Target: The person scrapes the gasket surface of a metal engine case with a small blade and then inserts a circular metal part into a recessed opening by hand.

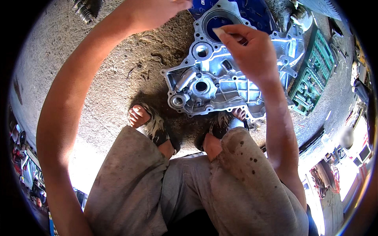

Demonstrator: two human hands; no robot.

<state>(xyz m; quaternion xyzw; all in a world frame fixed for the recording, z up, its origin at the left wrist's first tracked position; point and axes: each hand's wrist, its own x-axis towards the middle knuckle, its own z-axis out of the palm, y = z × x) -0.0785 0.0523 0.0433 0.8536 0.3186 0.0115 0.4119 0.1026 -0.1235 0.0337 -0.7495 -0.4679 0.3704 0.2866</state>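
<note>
A large cast-aluminium engine cover, with round bores and bolt holes along its flange, lies on the ground before my feet. Over its upper part, near the large round bore, is my right hand, thumb and forefinger pinched on a small pale piece whose kind I cannot make out. My left hand reaches across at the top edge, left of the cover; its fingers are blurred and partly cut off, so any hold is unclear. Blue printed sheeting shows behind and through the bore.
A green socket-set case with tools in it lies right of the cover. A metal coil-like part is at the upper left. A white container and a tyre stand at the upper right. My sandalled feet are close to the cover's near edge.
</note>
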